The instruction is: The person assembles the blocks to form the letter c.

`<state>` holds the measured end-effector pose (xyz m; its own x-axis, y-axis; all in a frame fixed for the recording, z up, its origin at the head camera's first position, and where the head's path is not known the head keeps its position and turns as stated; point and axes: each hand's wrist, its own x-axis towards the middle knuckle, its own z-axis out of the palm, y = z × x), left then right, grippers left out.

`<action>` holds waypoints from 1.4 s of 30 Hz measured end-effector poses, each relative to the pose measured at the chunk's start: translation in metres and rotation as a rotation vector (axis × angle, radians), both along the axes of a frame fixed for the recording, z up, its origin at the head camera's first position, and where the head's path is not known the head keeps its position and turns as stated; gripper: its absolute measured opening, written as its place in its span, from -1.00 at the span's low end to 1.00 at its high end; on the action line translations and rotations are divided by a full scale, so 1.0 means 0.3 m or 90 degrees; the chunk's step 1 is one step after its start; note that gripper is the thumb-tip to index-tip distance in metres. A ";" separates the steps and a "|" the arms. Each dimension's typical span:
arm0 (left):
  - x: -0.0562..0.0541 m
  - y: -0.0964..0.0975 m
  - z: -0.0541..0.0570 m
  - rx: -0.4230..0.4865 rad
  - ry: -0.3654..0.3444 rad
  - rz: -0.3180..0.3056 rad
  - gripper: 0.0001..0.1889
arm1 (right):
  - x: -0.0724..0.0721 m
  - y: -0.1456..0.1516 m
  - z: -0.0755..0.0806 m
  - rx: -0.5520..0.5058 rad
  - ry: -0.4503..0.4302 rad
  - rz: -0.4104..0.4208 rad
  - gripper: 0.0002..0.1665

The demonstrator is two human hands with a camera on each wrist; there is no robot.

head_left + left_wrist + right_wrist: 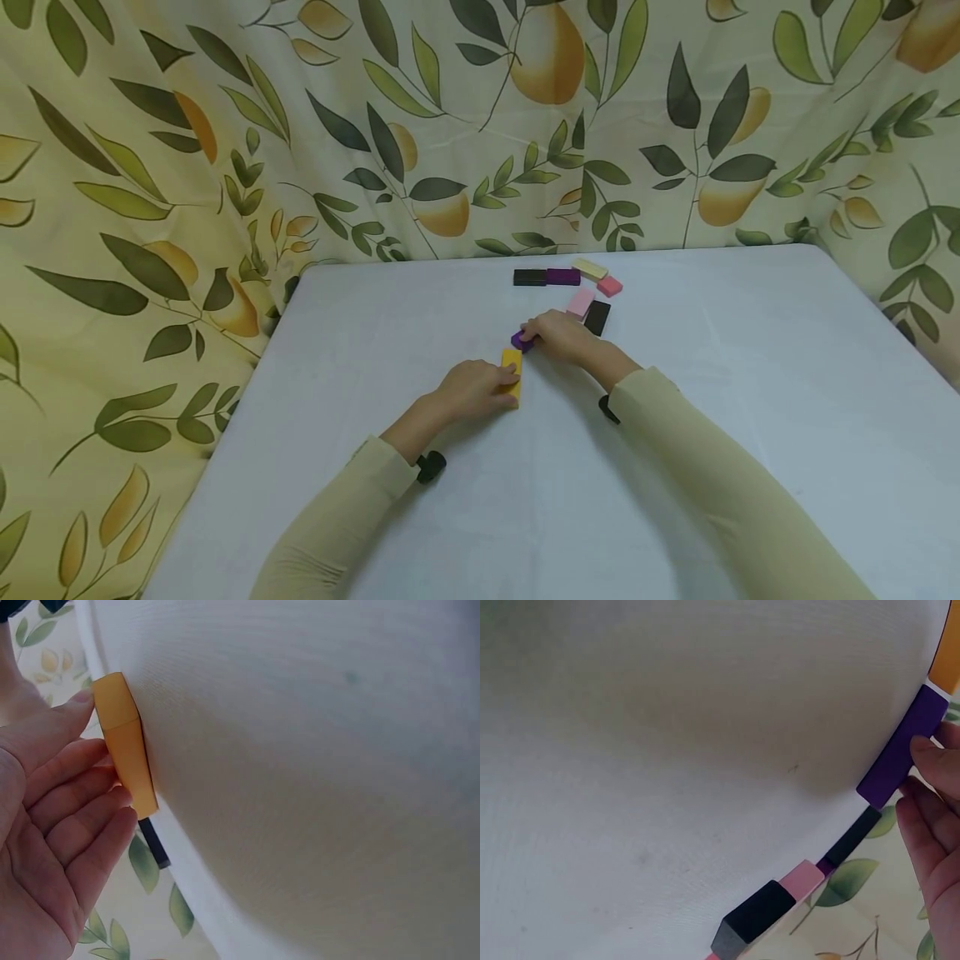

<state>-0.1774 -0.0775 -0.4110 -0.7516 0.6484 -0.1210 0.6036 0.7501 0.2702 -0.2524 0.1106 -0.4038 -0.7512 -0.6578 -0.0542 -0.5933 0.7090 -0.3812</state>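
My left hand [472,390] holds a yellow rectangular block [512,359] that stands lengthwise on the white table. In the left wrist view, the thumb lies near one end of the yellow block [131,761] and the other fingertips line its side. Just beyond it, my right hand [562,335] grips a purple block [517,341], mostly covered by the fingers in the head view. From the right wrist, the purple block [896,757] shows its long side, thumb against it, with its far end close to the yellow block [949,656].
Behind the right hand lie a pink block [581,302] and a black block [597,317] side by side. Farther back are another black block [529,277], a dark purple one [563,277], a cream one [589,268] and a coral one [610,286]. A patterned curtain [300,167] hangs behind the table [375,317].
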 end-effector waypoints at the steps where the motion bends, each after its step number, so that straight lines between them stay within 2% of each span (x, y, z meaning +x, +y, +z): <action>1: 0.000 0.000 0.000 0.000 0.002 0.000 -0.56 | 0.000 -0.001 0.003 0.000 -0.001 0.002 -0.72; 5: -0.001 -0.002 -0.002 0.000 0.006 -0.002 -0.56 | -0.004 -0.003 0.012 0.000 0.009 0.023 -0.73; 10: -0.001 -0.003 -0.002 -0.002 0.008 -0.006 -0.55 | -0.006 -0.007 0.010 0.016 -0.014 0.008 -0.72; 15: -0.002 -0.003 -0.004 -0.003 0.014 -0.013 -0.55 | -0.006 -0.008 0.004 0.022 -0.006 0.009 -0.72; 22: -0.003 -0.007 -0.010 0.012 0.016 -0.015 -0.54 | -0.011 -0.010 -0.005 -0.013 0.005 0.033 -0.73; 34: 0.003 -0.010 -0.004 0.015 0.022 -0.010 -0.55 | -0.012 -0.009 -0.014 -0.033 0.024 0.042 -0.72; 42: 0.004 -0.008 -0.001 0.006 0.011 -0.003 -0.56 | -0.010 -0.009 -0.011 -0.027 -0.001 0.014 -0.69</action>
<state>-0.1763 -0.0800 -0.4113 -0.7506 0.6529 -0.1019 0.6118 0.7449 0.2662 -0.2553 0.1080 -0.4071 -0.7369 -0.6754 -0.0281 -0.6072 0.6796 -0.4116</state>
